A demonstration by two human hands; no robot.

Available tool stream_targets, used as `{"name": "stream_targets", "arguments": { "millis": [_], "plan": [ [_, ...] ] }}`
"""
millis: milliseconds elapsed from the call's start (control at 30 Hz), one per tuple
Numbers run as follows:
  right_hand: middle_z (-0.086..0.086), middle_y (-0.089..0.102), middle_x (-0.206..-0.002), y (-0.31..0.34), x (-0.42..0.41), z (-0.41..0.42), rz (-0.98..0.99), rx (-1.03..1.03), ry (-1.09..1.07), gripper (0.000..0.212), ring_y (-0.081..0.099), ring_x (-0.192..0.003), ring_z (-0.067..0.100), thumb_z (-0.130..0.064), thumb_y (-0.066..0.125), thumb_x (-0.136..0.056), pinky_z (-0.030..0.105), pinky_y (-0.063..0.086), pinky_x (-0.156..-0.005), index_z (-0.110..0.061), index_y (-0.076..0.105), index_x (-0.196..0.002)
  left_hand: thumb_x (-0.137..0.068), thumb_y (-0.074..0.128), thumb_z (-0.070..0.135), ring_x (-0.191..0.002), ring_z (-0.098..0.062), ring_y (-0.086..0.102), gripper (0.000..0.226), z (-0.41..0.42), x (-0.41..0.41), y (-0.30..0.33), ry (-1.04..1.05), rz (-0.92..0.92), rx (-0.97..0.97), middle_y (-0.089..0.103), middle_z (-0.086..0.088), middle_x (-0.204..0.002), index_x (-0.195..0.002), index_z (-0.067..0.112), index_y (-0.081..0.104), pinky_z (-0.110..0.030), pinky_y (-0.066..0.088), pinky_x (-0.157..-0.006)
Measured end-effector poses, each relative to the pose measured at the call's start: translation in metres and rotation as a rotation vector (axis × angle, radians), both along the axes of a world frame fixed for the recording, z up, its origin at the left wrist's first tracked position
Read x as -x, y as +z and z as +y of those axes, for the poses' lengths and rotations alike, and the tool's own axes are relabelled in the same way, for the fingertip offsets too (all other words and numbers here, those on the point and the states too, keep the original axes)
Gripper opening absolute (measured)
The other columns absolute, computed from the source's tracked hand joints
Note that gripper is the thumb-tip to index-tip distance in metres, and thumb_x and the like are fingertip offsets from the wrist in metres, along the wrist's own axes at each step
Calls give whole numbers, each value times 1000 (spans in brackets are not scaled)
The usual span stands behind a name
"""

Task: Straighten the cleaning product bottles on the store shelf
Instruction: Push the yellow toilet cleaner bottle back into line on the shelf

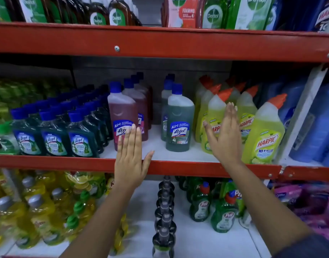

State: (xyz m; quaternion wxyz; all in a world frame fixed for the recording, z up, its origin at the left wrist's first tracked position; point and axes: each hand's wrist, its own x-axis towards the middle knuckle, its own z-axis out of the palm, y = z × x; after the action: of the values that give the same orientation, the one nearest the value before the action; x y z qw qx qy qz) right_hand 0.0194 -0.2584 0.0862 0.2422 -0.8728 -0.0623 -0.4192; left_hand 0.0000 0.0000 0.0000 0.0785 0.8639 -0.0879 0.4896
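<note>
On the middle shelf (178,165) a red Lizol bottle (121,110) leads a row at centre left. A grey-green Lizol bottle (180,120) stands to its right with a bare gap between them. Yellow-green Harpic bottles (263,131) with orange caps fill the right side. My left hand (131,155) is flat and open, fingers up, in front of the red Lizol bottle's lower part. My right hand (224,135) is open with fingers spread, in front of the front Harpic bottles. Neither hand holds anything.
Small dark-green Lizol bottles (53,140) crowd the left of the middle shelf, blue bottles (312,123) the far right. Dettol bottles (213,14) stand on the shelf above. Below are yellow bottles (38,216), a row of dark spray bottles (164,211) and green Pril bottles (223,218).
</note>
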Motion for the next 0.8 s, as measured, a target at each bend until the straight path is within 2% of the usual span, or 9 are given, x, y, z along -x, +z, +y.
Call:
{"name": "stream_targets", "arguments": {
  "millis": [133,233,300,400,533,700,800],
  "plan": [
    [22,33,-150,20,-20,0,4,-115,-25,78,28,-140,33,-48,51,-92,38,25,-112,1,23,-145,-106,19,52,-151,-30,19,72,9,1,-20,55,38,5,28,-21,-161,-154,-1,20,-41,2,-127],
    [26,53,-125,28,-36,0,-11,-156,-105,70,48,-118,39,-52,55,-87,44,40,-93,4,44,-127,-105,20,53,-148,-31,26,72,13,-2,-39,98,24,-21,38,-23,-156,-151,-1,28,-43,3,-127],
    [25,57,-110,33,-42,-1,1,-155,-156,64,54,-104,40,-55,56,-85,44,42,-80,3,50,-112,-106,21,53,-144,-33,31,71,17,-7,-48,144,-13,-49,45,-24,-151,-148,-2,35,-43,5,-127],
    [23,58,-107,35,-47,0,21,-139,-204,58,55,-101,39,-52,55,-86,44,43,-76,2,50,-106,-106,23,50,-140,-34,35,66,19,-15,-55,146,-82,-63,52,-24,-145,-143,-2,41,-42,8,-126],
    [25,57,-110,37,-49,0,35,-57,-248,55,54,-104,40,-49,50,-90,45,44,-78,3,48,-108,-107,26,46,-141,-33,30,60,20,-25,-61,158,-195,-77,58,-26,-137,-138,-1,45,-42,8,-126],
    [27,57,-108,39,-45,-2,44,-3,-220,54,55,-101,42,-47,49,-91,46,44,-76,5,47,-106,-107,27,44,-147,-30,25,58,22,-27,-62,176,-212,-93,58,-26,-136,-137,-2,46,-43,9,-127],
    [27,57,-105,38,-37,-3,26,3,-194,52,55,-98,42,-45,51,-91,45,42,-72,5,47,-102,-106,27,44,-156,-21,10,58,22,-26,-61,176,-203,-83,56,-25,-138,-137,-2,46,-43,9,-127]
  ]
}}
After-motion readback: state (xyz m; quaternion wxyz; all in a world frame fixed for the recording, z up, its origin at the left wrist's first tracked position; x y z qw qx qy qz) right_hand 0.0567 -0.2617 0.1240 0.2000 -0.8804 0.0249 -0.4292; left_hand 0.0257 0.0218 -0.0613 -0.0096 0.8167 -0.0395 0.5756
